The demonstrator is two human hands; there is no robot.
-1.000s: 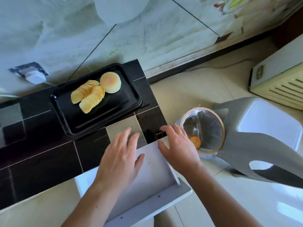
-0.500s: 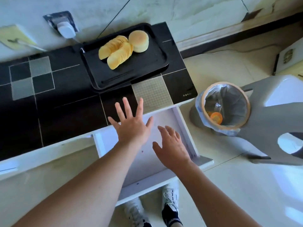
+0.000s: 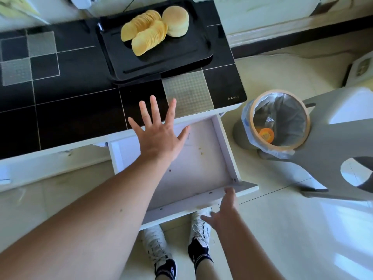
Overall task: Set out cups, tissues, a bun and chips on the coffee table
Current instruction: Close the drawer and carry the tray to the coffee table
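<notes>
A black tray [image 3: 181, 57] sits on the black tiled coffee table [image 3: 76, 110]. On it lie two rows of yellow chips [image 3: 144, 32] and a round pale bun [image 3: 176, 21] touching them on the right. Below the table's front edge a white drawer [image 3: 203, 164] stands pulled out, holding only crumbs. My left hand [image 3: 159, 134] hovers over the drawer's back with fingers spread wide and holds nothing. My right hand [image 3: 223, 211] is at the drawer's front panel, fingers touching its top edge. No cups or tissues are in view.
A lined bin [image 3: 280, 122] with an orange lid inside stands right of the drawer. A grey plastic stool [image 3: 339, 142] lies beside it. My two feet in white shoes [image 3: 177, 245] stand under the drawer front. A white device [image 3: 80, 2] is behind the table.
The view tilted down and the drawer shows fuller. My right hand drew back from inside the drawer to its front panel. My left hand stayed spread over the drawer's back.
</notes>
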